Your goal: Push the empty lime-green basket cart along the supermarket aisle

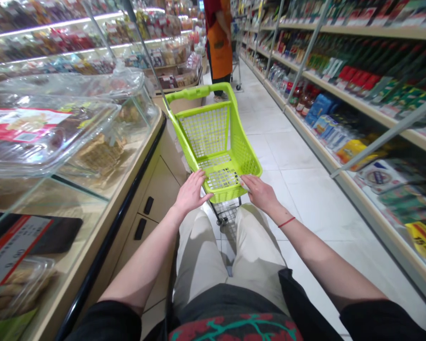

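Stocked grocery shelves [351, 61] run along the right side, and a glass-fronted display worktop [152, 137] of packaged foods runs along the left, with the white tiled floor [298, 199] between them. Farther along, a person in an orange apron [218, 42] stands with their back turned. Nearer, a lime-green shopping cart [208, 132] sits just beside the worktop, its long axis pointing straight ahead, away from the person pushing it. That person's left hand [190, 193] and right hand [259, 193] rest on the cart's near rim, well apart. The fingers [199, 182] drape over the rim (how tightly they grip, I cannot tell). A red cord [287, 221] circles the right wrist.
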Demonstrator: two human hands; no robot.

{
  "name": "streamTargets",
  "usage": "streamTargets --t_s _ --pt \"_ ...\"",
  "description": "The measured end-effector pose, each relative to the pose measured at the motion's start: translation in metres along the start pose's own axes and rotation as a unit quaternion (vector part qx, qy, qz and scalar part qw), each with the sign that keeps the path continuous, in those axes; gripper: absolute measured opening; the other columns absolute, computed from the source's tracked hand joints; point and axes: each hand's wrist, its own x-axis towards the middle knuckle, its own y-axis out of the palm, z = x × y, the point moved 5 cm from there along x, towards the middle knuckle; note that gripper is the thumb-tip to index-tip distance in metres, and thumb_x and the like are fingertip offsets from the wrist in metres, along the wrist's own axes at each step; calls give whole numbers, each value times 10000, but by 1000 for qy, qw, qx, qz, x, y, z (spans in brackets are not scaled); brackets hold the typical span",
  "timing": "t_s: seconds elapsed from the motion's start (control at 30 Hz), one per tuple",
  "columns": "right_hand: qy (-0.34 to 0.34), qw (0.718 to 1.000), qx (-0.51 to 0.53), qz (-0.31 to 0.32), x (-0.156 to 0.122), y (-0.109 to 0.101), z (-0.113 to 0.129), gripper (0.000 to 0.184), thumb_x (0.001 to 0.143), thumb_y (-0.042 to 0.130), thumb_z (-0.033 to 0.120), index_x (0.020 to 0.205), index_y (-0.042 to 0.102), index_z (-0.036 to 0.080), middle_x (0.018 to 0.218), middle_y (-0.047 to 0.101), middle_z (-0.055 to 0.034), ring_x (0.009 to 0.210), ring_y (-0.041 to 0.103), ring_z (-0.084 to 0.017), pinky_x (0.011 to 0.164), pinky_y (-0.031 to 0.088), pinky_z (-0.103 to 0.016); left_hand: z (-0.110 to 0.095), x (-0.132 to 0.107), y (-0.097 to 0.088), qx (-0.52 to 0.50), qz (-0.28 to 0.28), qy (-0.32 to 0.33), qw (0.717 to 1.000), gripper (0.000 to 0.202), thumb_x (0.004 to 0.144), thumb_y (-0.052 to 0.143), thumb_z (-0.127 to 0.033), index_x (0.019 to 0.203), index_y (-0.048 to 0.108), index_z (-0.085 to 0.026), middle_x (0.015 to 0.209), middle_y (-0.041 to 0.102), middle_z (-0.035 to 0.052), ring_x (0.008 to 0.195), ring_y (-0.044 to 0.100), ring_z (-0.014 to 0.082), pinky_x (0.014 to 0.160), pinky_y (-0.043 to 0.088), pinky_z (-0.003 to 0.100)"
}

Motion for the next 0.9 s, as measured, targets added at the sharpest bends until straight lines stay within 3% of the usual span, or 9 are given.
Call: streamTargets --t_s 0.17,0.47,0.57,0.7,0.8,0.9 --pt "14 1000 9 -14 6 11 12 397 1008 441 144 1357 632 146 1347 703 -119 1260 641 -243 1101 537 -393 4 -12 1 16 18 -21 999 663 972 541 -497 1481 458 -81 1608 424 196 1540 337 305 1292 261 490" --pt "83 996 30 18 19 14 21 401 1002 470 169 1366 637 151 1386 677 -141 1302 623 -288 1053 573 -446 -23 -25 13 13 6 -43 999 617 955 516 -285 1533 409 -97 1614 425 167 1553 315 274 1299 251 495" --pt "103 991 79 9 32 19 44 496 962 484 125 1454 548 119 1418 649 -161 1319 609 -283 1030 586 -439 -28 -25 17 22 -4 -83 996 654 922 535 -259 1523 398 -39 1618 404 202 1557 301 293 1300 245 489" --pt "93 986 139 -23 58 29 89 554 912 443 44 1442 566 144 1492 592 -127 1385 549 -233 1161 477 -415 -31 -26 21 27 0 -110 994 713 904 532 -258 1541 343 0 1637 358 222 1565 274 299 1301 235 477" --pt "88 989 121 -2 69 37 116 542 935 419 51 1443 573 159 1524 562 -126 1422 507 -258 1166 447 -446 -31 -28 23 28 4 -110 994 746 902 519 -260 1563 297 2 1653 322 223 1578 230 296 1306 213 472" --pt "54 995 79 21 65 43 128 559 950 476 103 1504 505 167 1564 514 -140 1448 467 -318 1153 412 -519 -30 -30 25 25 4 -109 994 725 919 469 -237 1575 272 1 1661 304 219 1588 191 287 1307 206 475"
